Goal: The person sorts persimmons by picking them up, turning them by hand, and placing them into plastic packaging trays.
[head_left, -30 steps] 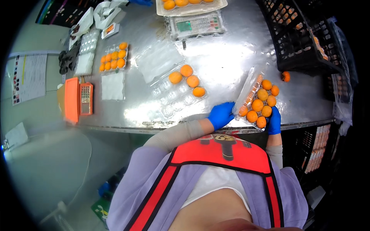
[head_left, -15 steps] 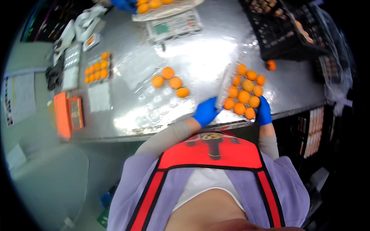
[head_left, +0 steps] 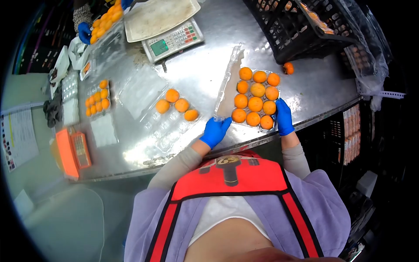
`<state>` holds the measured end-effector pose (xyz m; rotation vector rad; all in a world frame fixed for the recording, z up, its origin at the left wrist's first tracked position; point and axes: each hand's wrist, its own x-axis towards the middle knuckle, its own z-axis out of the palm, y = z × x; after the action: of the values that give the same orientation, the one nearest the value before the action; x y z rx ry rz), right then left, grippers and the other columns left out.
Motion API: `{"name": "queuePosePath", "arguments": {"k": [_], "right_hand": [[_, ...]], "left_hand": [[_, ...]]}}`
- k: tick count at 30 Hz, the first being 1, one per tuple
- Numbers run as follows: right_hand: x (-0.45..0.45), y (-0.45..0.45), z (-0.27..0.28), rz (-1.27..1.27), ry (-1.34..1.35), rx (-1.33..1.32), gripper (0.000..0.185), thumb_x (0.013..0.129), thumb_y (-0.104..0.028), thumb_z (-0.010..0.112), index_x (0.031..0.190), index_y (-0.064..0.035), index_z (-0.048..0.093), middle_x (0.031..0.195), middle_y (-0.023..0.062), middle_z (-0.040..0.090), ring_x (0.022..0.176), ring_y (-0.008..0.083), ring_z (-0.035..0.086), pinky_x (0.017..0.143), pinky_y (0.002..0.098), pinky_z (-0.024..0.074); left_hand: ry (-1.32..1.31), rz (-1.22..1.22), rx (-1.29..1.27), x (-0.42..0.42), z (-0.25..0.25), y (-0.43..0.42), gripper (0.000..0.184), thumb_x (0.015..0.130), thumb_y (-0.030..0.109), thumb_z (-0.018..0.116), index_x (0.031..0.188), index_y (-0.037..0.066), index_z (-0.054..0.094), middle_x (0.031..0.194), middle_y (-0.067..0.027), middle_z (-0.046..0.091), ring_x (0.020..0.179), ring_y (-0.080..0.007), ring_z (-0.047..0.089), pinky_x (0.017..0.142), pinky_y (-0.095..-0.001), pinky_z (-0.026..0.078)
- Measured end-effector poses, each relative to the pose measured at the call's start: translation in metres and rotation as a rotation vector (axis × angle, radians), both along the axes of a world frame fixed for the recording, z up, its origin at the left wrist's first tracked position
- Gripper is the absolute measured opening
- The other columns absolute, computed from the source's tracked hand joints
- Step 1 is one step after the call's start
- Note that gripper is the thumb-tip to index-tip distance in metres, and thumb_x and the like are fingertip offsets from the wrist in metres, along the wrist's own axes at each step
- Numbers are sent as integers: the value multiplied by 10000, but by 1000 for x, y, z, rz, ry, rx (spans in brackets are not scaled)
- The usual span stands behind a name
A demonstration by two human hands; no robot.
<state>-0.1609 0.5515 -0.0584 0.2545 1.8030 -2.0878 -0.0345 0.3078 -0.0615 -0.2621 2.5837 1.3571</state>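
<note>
A clear plastic clamshell [head_left: 276, 92] filled with rows of round orange fruits [head_left: 255, 104] rests near the table's front edge, its lid [head_left: 226, 85] folded open to the left. In a blue glove, my left hand [head_left: 214, 132] pinches the front corner of that lid. My right hand [head_left: 284, 117], also gloved in blue, grips the right side of the fruit-filled base, its fingertips partly hidden by the rim. Left of my left hand lies a second open clamshell [head_left: 172, 126], holding several of the same fruits at its far end.
A scale [head_left: 172, 40] with a wide pan [head_left: 161, 17] stands at the back. A co-worker's gloved hand [head_left: 84, 33] holds a fruit-filled pack [head_left: 106, 22]. A black crate [head_left: 301, 35] sits back right, a loose reddish fruit [head_left: 288, 68] before it. Orange cases [head_left: 67, 150] lie left.
The view has shifted. The clamshell in my hands has turned straighter, and its lid lies wider open. The co-worker's pack has left the scale pan and moved to the left.
</note>
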Motion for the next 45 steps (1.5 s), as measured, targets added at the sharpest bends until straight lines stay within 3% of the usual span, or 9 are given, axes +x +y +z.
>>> {"name": "queuePosePath", "arguments": {"k": [14, 18, 30, 32, 34, 35, 38, 41, 45], "right_hand": [[-72, -116, 96, 104, 218, -23, 266, 943, -247, 483, 1088, -49, 587, 736, -69, 512, 595, 11, 407, 509, 182, 308], [-119, -180, 112, 278, 269, -116, 316, 913, -232, 530, 1154, -33, 579, 807, -33, 561, 669, 33, 458, 583, 172, 359], [-234, -326, 91, 454, 65, -204, 315, 885, -268, 530, 1083, -29, 582, 815, 19, 599, 650, 118, 522, 598, 237, 428], [-259, -331, 81, 627, 262, 132, 384, 905, -271, 522, 1227, -62, 522, 1091, 70, 599, 982, 139, 568, 776, 256, 462], [-268, -344, 60, 645, 1243, 535, 377, 881, -248, 562, 1200, -50, 535, 988, 36, 640, 857, 171, 610, 764, 285, 473], [-263, -342, 64, 712, 827, 175, 338, 854, 55, 482, 1189, 15, 461, 972, 100, 589, 833, 142, 549, 730, 285, 497], [-269, -326, 21, 601, 643, -142, 572, 868, 46, 407, 1413, -41, 256, 1416, 97, 341, 1278, 205, 353, 1001, 326, 346], [-187, -300, 80, 196, 331, -258, 401, 889, -233, 565, 1250, -66, 517, 1129, 36, 603, 1017, 164, 576, 892, 303, 427], [-119, -244, 60, 336, 210, -103, 406, 910, -255, 537, 1261, -51, 513, 1140, 65, 605, 1031, 145, 562, 899, 285, 402]], "left_hand": [[317, 444, 151, -31, 86, -87, 369, 862, 258, 597, 626, -23, 560, 606, -158, 560, 578, -250, 572, 549, -357, 418], [380, 674, 623, -56, 112, -133, 236, 879, 228, 583, 831, -2, 557, 707, -63, 617, 675, -143, 612, 611, -278, 453], [351, 812, 708, -127, 115, -236, 222, 887, 198, 546, 954, -13, 526, 909, -128, 614, 885, -198, 630, 744, -298, 499], [392, 699, 632, -142, 103, -248, 250, 913, 191, 508, 1071, -3, 508, 1026, -142, 595, 979, -215, 603, 821, -300, 484], [409, 651, 635, -156, 97, -258, 286, 933, 194, 477, 1146, 4, 493, 1128, -155, 575, 1050, -225, 578, 879, -297, 467], [411, 763, 836, -162, 98, -264, 363, 933, 240, 479, 1184, -22, 457, 1168, -162, 543, 1067, -240, 563, 898, -309, 459], [404, 992, 1237, -158, 99, -270, 529, 934, 330, 484, 1259, -75, 385, 1249, -175, 478, 1102, -270, 534, 936, -332, 441], [459, 893, 1100, -128, 67, -284, 521, 919, 314, 517, 1298, -16, 380, 1240, -173, 508, 1042, -260, 563, 910, -309, 441], [230, 982, 759, -49, 71, -251, 434, 889, 301, 571, 1216, 25, 502, 1081, -115, 613, 911, -187, 611, 814, -279, 458]]}}
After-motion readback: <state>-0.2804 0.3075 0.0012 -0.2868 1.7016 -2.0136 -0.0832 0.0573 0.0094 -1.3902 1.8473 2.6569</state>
